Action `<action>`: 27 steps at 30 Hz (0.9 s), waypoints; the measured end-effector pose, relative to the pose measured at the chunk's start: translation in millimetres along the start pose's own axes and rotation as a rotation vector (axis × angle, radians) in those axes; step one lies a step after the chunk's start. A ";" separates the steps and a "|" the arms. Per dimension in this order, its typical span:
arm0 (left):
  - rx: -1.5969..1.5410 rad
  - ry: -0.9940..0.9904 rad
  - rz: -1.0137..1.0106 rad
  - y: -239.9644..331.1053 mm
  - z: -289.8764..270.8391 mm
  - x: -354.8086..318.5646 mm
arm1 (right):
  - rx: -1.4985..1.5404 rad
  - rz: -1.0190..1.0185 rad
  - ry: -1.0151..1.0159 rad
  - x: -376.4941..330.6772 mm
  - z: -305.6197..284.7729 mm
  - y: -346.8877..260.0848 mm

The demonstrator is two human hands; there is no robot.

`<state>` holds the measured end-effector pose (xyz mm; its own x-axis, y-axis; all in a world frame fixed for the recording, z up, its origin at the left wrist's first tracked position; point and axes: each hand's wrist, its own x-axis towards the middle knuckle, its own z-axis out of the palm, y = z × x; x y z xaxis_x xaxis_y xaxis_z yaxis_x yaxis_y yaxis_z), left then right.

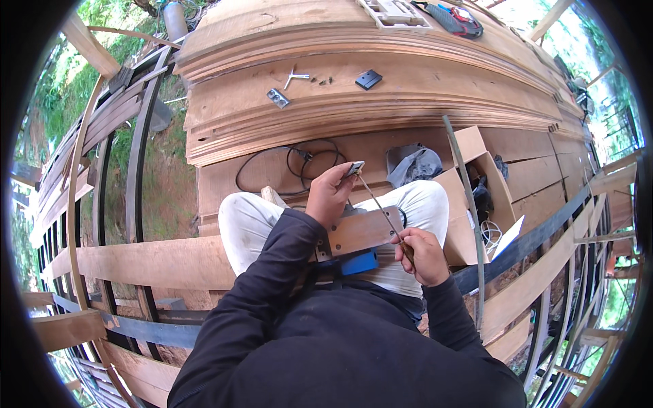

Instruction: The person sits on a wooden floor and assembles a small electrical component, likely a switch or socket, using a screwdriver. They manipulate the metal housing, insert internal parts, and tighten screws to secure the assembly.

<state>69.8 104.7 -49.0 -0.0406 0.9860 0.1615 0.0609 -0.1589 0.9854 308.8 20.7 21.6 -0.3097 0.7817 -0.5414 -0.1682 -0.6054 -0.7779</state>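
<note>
Left hand (328,195) pinches what seems a small metal part (354,168); right hand (424,256) clasps a screwdriver (379,204).

Small part (354,168) and screwdriver (378,202) in hands (427,257)

Left fisheye head cam, upright, looks steeply down and forward over the wearer's chest (347,347); lap (422,202) close in, stacked boards (442,83) farther out

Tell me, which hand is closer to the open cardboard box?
The right hand. It is just left of the open cardboard box, toward the person's body, while the left hand is farther left, with the right knee between it and the box.
</note>
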 end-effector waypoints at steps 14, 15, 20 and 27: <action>-0.020 0.067 0.003 -5.7 2.7 1.7 | -0.675 -0.326 0.315 -9.5 12.2 2.9; -0.037 0.081 -0.009 -6.3 3.5 1.5 | -0.777 -0.481 0.343 -10.1 15.5 0.8; -0.064 0.085 -0.026 -11.5 2.7 3.3 | -0.734 -0.629 0.407 -5.0 20.2 5.5; -0.106 0.086 -0.067 -3.2 3.3 2.1 | -0.809 -0.587 0.409 -8.6 19.3 -2.9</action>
<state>72.9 107.4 -52.0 -0.1271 0.9874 0.0943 -0.0501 -0.1013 0.9936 293.9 12.8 34.6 -0.0210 0.9991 0.0361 0.5257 0.0417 -0.8496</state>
